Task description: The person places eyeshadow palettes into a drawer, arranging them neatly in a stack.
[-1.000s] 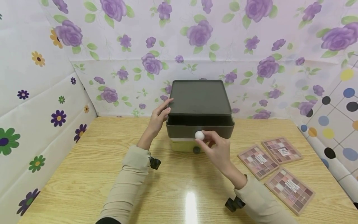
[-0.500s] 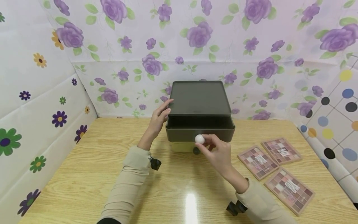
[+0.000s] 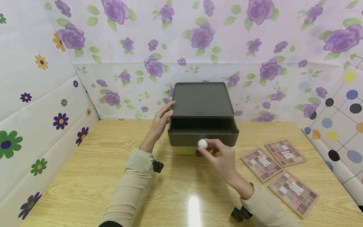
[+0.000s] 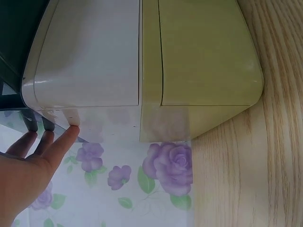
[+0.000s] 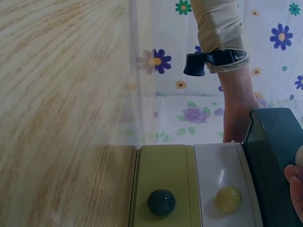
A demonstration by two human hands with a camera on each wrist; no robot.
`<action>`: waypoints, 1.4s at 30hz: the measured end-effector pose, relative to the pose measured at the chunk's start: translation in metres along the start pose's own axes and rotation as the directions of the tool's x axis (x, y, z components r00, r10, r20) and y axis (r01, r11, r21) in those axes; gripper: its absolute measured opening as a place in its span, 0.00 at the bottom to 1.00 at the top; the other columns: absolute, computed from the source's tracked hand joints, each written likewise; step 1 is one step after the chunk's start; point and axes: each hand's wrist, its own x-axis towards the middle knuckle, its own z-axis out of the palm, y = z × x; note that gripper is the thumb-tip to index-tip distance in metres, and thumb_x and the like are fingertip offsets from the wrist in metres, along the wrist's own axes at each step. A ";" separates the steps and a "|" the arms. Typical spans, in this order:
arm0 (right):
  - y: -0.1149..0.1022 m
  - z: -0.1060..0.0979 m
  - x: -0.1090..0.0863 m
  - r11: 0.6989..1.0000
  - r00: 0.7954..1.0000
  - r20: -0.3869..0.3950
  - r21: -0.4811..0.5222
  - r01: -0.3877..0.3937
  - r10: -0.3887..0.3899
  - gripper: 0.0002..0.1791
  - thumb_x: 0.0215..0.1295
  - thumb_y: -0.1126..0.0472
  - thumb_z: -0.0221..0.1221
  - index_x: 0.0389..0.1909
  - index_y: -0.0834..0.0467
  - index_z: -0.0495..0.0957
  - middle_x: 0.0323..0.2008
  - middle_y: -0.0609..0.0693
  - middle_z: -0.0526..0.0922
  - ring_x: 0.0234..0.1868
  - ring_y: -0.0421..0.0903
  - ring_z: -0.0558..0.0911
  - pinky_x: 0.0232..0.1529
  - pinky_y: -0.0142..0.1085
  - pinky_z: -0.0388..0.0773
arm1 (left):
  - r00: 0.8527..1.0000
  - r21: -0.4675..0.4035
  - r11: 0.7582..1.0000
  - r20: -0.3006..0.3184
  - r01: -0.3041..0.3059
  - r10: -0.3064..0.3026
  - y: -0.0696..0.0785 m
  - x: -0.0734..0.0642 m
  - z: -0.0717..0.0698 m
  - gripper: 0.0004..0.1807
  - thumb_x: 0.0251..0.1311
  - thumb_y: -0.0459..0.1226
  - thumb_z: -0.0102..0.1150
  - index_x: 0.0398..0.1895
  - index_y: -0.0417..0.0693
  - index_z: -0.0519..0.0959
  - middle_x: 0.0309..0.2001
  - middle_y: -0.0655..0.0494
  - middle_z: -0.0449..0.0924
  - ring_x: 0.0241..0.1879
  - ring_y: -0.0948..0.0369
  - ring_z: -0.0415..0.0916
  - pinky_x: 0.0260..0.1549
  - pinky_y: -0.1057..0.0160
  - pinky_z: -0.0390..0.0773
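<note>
A small drawer cabinet (image 3: 202, 99) with a dark grey-green top stands against the back wall. Its dark top drawer (image 3: 181, 139) is pulled well out, and the part of its inside that shows is bare. My right hand (image 3: 222, 160) pinches the drawer's round white knob (image 3: 202, 144) between thumb and fingers. At the cabinet's left side, my left hand (image 3: 160, 123) rests its extended fingers against the upper edge. The left wrist view shows those fingertips (image 4: 72, 132) touching the side wall. Below, the white middle drawer (image 5: 218, 165) and yellow-green bottom drawer (image 5: 165, 165) are closed.
Three eyeshadow palettes (image 3: 262, 164) lie on the wooden table (image 3: 85, 176) to the right. The lower drawers carry a yellow knob (image 5: 228, 199) and a dark knob (image 5: 161, 202). Flower-patterned cloth (image 3: 127, 91) hangs behind the cabinet.
My right hand has drawn the top drawer further out toward me, and its opening has widened. The left hand has stayed in place on the cabinet's side.
</note>
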 end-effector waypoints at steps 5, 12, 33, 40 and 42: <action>-0.002 -0.001 -0.002 1.000 1.000 0.005 -0.002 -0.001 0.001 0.16 0.52 0.53 0.65 0.33 0.63 0.79 0.23 0.54 0.82 0.20 0.44 0.79 0.17 0.28 0.71 | 1.000 0.000 1.000 -0.010 -0.011 0.011 0.001 0.000 0.000 0.27 0.61 0.43 0.43 0.64 0.46 0.64 0.64 0.53 0.58 0.36 0.63 0.58 0.32 0.62 0.62; -0.006 -0.003 -0.003 1.000 1.000 0.007 -0.005 0.017 -0.017 0.18 0.54 0.51 0.62 0.33 0.63 0.79 0.23 0.55 0.82 0.20 0.44 0.79 0.17 0.29 0.71 | 1.000 0.010 1.000 -0.017 -0.009 0.009 0.000 0.000 0.000 0.27 0.61 0.44 0.43 0.64 0.47 0.65 0.65 0.54 0.58 0.43 0.63 0.61 0.37 0.61 0.66; -0.017 -0.009 -0.012 0.997 0.998 0.011 0.026 0.066 -0.066 0.18 0.54 0.51 0.62 0.32 0.63 0.78 0.23 0.53 0.82 0.20 0.42 0.78 0.19 0.26 0.70 | 1.000 0.023 1.000 -0.012 0.009 -0.008 0.032 -0.010 0.009 0.26 0.63 0.36 0.38 0.64 0.36 0.61 0.67 0.44 0.53 0.42 0.62 0.57 0.35 0.63 0.63; -0.023 -0.012 -0.012 0.996 0.996 0.008 0.025 0.090 -0.090 0.17 0.54 0.51 0.62 0.32 0.64 0.78 0.22 0.53 0.82 0.19 0.42 0.78 0.19 0.25 0.71 | 1.000 0.012 1.000 -0.009 -0.008 0.008 0.031 -0.010 0.009 0.26 0.63 0.35 0.39 0.64 0.36 0.61 0.64 0.43 0.57 0.27 0.65 0.52 0.28 0.66 0.59; -0.024 -0.013 -0.013 0.996 0.996 0.013 0.019 0.087 -0.087 0.18 0.54 0.51 0.62 0.32 0.64 0.78 0.21 0.53 0.81 0.19 0.42 0.78 0.19 0.25 0.71 | 1.000 0.009 1.000 -0.009 -0.011 0.011 0.031 -0.010 0.009 0.25 0.64 0.35 0.39 0.64 0.37 0.61 0.62 0.46 0.58 0.25 0.66 0.51 0.27 0.67 0.58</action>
